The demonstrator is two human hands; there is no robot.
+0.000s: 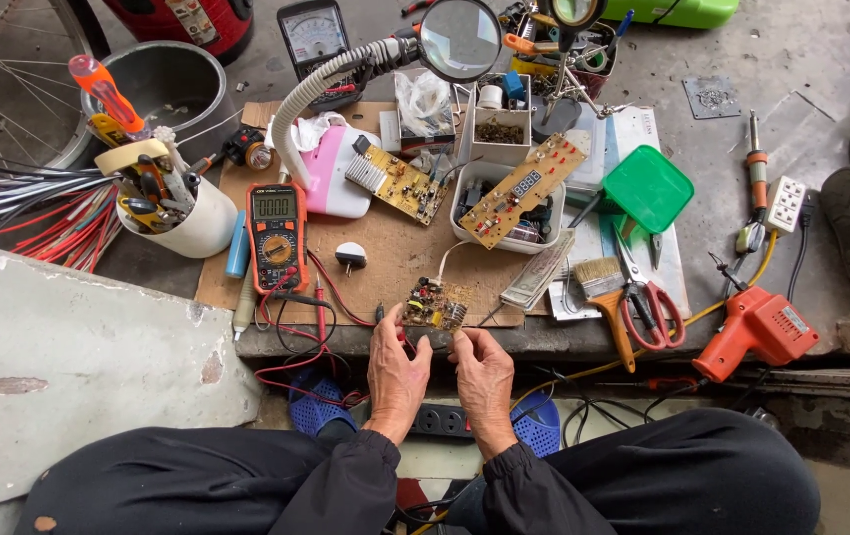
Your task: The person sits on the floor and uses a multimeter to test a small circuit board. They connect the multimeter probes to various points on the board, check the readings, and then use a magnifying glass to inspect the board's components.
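Concrete floor and a raised ledge serve as the bench, head view, with a sheet of brown cardboard (385, 253) laid as work mat. Item one: left hand (395, 372), fingers pressed together on the near left edge of a small circuit board (435, 305). Item two: right hand (481, 369), fingertips pinching the same board's near right corner; what lies between those fingertips besides the board cannot be told. The small circuit board sits at the front edge of the cardboard, just beyond both hands, with a thin white wire rising from it. Item three: orange multimeter (276, 236), left of the board, its red and black leads trailing down past the left hand. Item four: white cup (192, 220) crammed with hand tools, far left. Item five: gooseneck magnifier (459, 40), arching over the back of the mat. Item six: two larger bare boards, one (400, 183) against a pink and white case, one (524, 188) propped across a white tray. Item seven: paintbrush (605, 297) and red-handled scissors (648, 307), right of the board. Item eight: orange soldering gun (757, 332), far right on the ledge. Item nine: green plastic lid (648, 188), behind the scissors.
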